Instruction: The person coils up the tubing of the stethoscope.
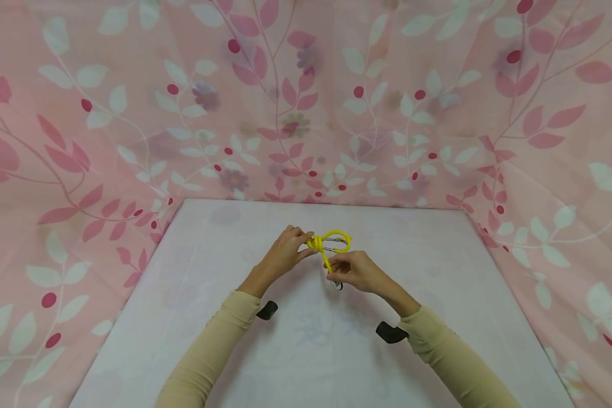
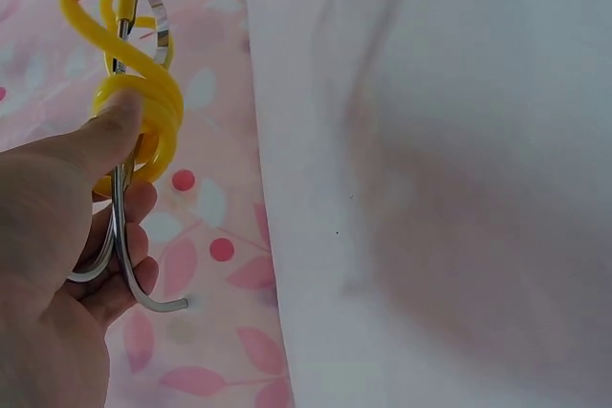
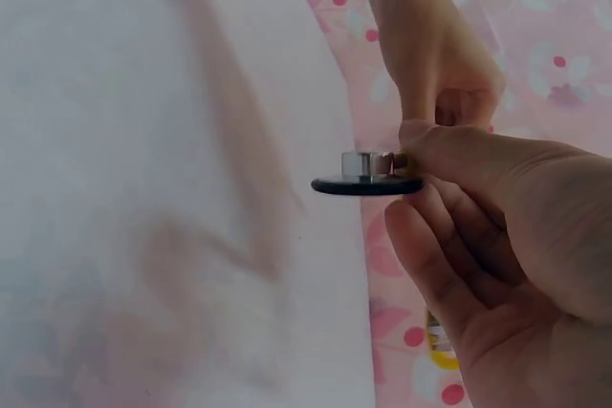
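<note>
A stethoscope with yellow tubing is held up over the table, its tube wound round its own metal ear tubes. My left hand grips the wound part, thumb pressed on the yellow coils and fingers behind the metal. In the head view a yellow loop extends to the right of the coils. The free tube runs down to my right hand, which pinches it between thumb and fingers close to the chest piece. That chest piece has a silver body and a black-rimmed disc, jutting out past the fingertips.
A white-covered table lies beneath both hands. Pink cloth with a leaf print hangs behind it and along both sides. Black wrist-camera pieces stick out by the two cuffs.
</note>
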A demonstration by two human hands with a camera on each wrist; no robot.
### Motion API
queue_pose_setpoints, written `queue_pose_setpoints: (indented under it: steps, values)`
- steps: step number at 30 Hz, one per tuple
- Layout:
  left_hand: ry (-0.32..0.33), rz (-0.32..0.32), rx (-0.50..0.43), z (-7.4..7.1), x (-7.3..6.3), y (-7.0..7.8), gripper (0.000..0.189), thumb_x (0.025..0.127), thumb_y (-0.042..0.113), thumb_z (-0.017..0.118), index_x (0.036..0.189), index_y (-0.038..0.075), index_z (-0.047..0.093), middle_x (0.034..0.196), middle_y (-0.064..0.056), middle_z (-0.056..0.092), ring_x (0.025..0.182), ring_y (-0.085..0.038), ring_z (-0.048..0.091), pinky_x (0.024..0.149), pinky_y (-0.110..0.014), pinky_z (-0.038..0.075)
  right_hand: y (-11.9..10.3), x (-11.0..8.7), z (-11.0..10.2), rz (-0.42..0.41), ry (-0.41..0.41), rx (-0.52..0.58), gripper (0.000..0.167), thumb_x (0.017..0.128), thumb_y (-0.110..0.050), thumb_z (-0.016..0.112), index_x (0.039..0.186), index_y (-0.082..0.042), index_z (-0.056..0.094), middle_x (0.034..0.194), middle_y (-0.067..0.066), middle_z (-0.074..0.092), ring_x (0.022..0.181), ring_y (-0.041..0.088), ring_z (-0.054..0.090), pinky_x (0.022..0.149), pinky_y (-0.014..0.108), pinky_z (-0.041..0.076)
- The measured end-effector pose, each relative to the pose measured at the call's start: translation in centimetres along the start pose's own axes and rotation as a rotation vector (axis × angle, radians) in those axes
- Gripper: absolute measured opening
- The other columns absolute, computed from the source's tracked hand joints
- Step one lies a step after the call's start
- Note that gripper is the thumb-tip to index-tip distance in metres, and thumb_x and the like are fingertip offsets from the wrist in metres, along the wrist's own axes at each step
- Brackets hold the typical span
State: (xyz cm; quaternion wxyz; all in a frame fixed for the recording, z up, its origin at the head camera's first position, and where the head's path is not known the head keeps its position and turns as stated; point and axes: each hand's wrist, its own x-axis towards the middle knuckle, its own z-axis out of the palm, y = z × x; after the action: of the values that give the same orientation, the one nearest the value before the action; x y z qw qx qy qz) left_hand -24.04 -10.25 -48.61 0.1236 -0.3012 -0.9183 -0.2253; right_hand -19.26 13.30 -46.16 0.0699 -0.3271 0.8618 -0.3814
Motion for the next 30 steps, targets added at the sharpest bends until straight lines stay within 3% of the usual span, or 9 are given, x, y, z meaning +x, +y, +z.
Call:
queue_pose_setpoints:
  steps: [8, 19, 30]
  values:
    - [-0.035, 0.056, 0.072, -0.1, -0.3, 0.0, 0.049, 0.085, 0.037, 0.074, 0.127, 0.012, 0.067, 0.098, -0.004, 0.065, 0.089, -0.015, 0.051, 0.08, -0.025, 0.05, -0.3, 0.8, -1.1, 0.011, 0.04, -0.059, 0.021, 0.086, -0.016, 0.075, 0.105, -0.007, 0.072, 0.084, -0.001, 0.071, 0.074, 0.007, 0.063, 0.071, 0.021, 0.055]
    - [-0.092, 0.11, 0.136, -0.6, -0.4, 0.3, 0.045, 0.083, 0.033, 0.077, 0.122, 0.011, 0.07, 0.099, -0.005, 0.066, 0.086, -0.016, 0.051, 0.078, -0.023, 0.05, -0.7, 1.3, -1.9, -0.16, 0.081, -0.321, 0.023, 0.088, -0.016, 0.073, 0.11, -0.008, 0.074, 0.095, 0.004, 0.071, 0.085, 0.018, 0.063, 0.076, 0.035, 0.054]
    - [-0.071, 0.106, 0.204, -0.7, -0.3, 0.2, 0.043, 0.084, 0.037, 0.075, 0.121, 0.015, 0.07, 0.097, -0.005, 0.065, 0.084, -0.017, 0.051, 0.077, -0.025, 0.048, -1.1, 1.8, -1.9, -0.199, 0.085, -0.407, 0.022, 0.087, -0.014, 0.074, 0.109, -0.01, 0.075, 0.098, 0.004, 0.073, 0.088, 0.02, 0.065, 0.079, 0.037, 0.056]
